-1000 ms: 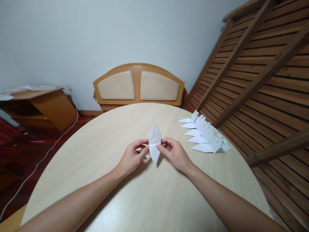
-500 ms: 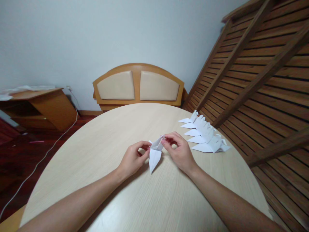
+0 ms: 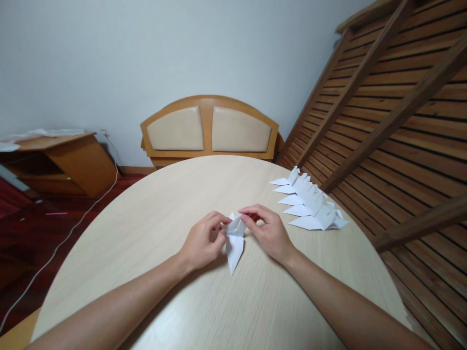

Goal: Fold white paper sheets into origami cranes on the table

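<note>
Head cam: our left fingers (image 3: 220, 218) pinch one edge of the folded paper (image 3: 234, 247), our right fingers (image 3: 252, 210) its upper end, so it's between them. Looks kinda part-done, folds left; the paper row (image 3: 310, 206) right of our fingers seems finished.

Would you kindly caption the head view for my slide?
Left hand and right hand hold folded paper at a round table, near paper figures.

You have smooth, matt white paper in the folded piece (image 3: 235, 249) before you and the folded row (image 3: 310, 201) at right; pale wood grain with a soft sheen on the table (image 3: 164, 209); smooth, leather-like padding on the far headboard (image 3: 175, 130); rougher brown wood in the slatted panel (image 3: 394, 115) at right.
</note>
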Demonstrator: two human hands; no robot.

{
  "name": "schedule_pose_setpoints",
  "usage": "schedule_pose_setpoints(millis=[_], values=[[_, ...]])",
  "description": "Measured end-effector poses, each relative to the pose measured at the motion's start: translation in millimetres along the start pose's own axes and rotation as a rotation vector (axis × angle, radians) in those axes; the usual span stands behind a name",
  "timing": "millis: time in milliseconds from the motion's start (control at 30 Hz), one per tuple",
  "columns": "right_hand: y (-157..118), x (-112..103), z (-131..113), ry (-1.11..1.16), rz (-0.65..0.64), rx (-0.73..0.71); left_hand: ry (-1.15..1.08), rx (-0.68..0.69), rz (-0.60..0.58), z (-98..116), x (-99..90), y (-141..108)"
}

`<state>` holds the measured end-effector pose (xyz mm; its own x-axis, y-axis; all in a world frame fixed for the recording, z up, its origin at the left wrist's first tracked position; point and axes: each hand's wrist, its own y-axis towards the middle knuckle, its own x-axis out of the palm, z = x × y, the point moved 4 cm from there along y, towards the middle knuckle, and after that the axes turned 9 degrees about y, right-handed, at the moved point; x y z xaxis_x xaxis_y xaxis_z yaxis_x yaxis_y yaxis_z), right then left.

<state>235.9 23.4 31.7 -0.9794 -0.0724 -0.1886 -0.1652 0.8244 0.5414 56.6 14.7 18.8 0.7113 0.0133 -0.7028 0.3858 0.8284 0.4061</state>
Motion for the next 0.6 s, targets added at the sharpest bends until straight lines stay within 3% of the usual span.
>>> schedule_pose_setpoints(millis=[233,600], values=[[-2,7,-8,0.015,-0.128,-0.044,-0.092,-0.011,0.021,4,2.5,2],[0,8,-13,-0.012,-0.089,-0.044,-0.112,-0.057,0.02,-3,7.4,1]])
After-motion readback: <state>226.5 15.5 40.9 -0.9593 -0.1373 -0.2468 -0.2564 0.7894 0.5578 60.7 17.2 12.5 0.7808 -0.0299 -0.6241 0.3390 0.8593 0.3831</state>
